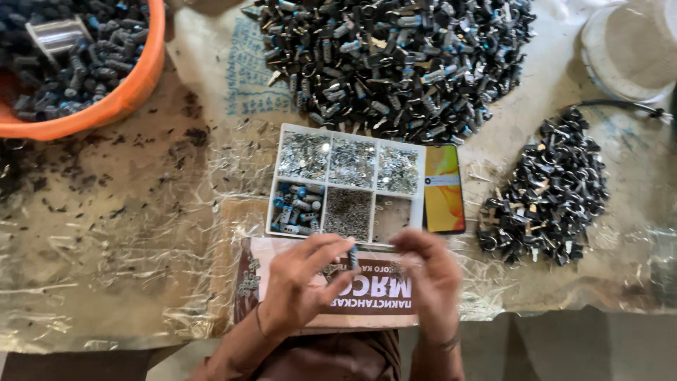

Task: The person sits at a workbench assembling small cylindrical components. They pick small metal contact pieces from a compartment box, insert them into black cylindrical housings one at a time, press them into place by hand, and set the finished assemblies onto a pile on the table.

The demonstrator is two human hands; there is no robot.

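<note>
- Your left hand (305, 282) pinches a small blue-and-black part (352, 255) between thumb and fingertips, just below the divided tray (423, 169).
- Your right hand (430, 275) is blurred beside it, fingers curled; I cannot tell whether it grips anything.
- Both hands hover over a printed cardboard sheet (374, 300).

Orange basin (134, 99) cropped; right hand (430, 279) motion-blurred.

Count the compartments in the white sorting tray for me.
6 in the white tray: three along the far row, holding shiny metal bits, and three along the near row. The hands may hide part of the near edge.
</note>
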